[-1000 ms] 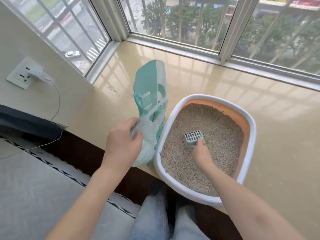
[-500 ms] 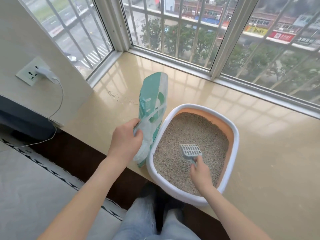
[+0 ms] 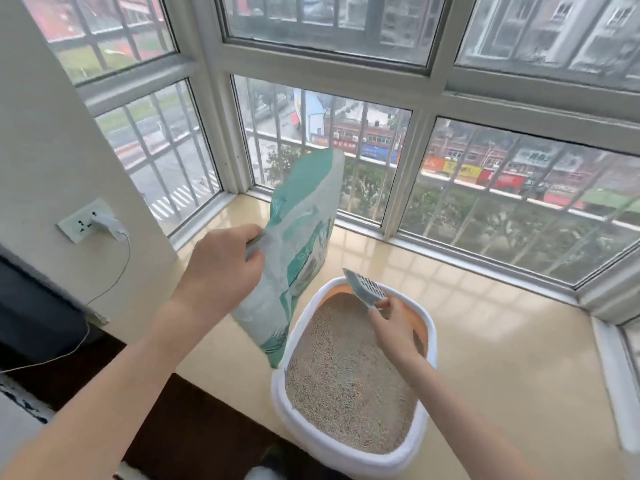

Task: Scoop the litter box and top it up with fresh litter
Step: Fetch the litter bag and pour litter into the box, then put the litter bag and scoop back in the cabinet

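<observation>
Both of my hands are busy: my left hand (image 3: 221, 268) grips the green litter bag (image 3: 298, 251) upright at centre frame, ready to pour, while my right hand (image 3: 393, 322) pinches the grey scoop (image 3: 365, 289) clear above the litter box (image 3: 349, 459) at lower centre.

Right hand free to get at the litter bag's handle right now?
Probably not: the right hand grips the scoop over the litter box, and the left hand already holds the litter bag.
</observation>
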Demonstrator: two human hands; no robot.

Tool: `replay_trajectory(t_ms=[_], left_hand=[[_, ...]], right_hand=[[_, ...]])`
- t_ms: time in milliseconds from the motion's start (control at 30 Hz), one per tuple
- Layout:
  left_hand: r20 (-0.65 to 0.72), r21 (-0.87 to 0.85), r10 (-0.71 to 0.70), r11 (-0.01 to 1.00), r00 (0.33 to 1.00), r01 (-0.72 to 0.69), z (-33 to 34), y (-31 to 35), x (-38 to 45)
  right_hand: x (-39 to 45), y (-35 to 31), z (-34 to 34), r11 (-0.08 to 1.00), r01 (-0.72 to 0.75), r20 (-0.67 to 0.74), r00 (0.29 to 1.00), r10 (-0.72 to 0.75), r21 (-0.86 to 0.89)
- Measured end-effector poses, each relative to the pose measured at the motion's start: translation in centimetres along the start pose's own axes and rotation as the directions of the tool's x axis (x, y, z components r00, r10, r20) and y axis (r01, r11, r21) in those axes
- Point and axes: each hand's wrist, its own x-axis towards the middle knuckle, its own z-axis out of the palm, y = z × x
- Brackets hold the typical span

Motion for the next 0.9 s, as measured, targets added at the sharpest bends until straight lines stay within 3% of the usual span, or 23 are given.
replay_trajectory(t_ms=[200,400,600,767,900], left_hand=[[-0.035,-0.078,0.177,0.981,0.984,-0.179,-1.9,2.2,2.9],[0.075,-0.242,0.395,0.898,0.916,-0.367,-0.1,4.3,5.8],[0.168,-0.401,0.611,0.76,0.774,-0.512,2.9,7.2,6.8],[0.206,-0.514,0.774,0.606,0.599,-0.607,5.4,11.0,5.2],[0.247,-0.628,0.859,0.494,0.448,-0.601,7.1,15.2,1.8]], right_hand=[[-0.5,-3.6,-2.5,0.996,0.076,-0.174,0.983,-0.067,0.047],[-3.9,-4.9,-4.3,0.988,0.107,-0.399,0.915,-0.056,0.107],[-8.7,-3.5,-5.0,0.968,0.061,-0.626,0.773,0.108,0.243],[-14.5,-2.2,-5.6,0.862,0.126,-0.723,0.611,0.322,0.491],[-19.2,-0.8,-6.8,0.803,0.185,-0.768,0.472,0.434,0.567]])
